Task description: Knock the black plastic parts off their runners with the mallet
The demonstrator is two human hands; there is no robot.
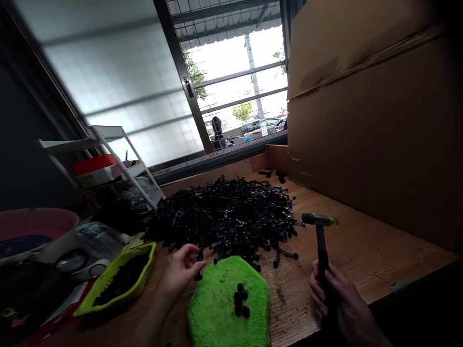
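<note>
My right hand (334,294) is wrapped round the black handle of a small hammer (321,236), its head upright with a yellow tip on the right. My left hand (181,270) is beside the upper left edge of a green pad (217,303), fingers curled near a small black piece; whether they grip it cannot be made out. Several small round black parts (238,301) lie on the pad. Behind it spreads a large heap of black parts (224,212).
A yellow-green basket (150,262) with black pieces stands at the left. Beyond are a white shelf rack (133,178), plastic bags and a pink basin (47,217). A large cardboard box (361,130) rises at the right of the wooden table (383,246).
</note>
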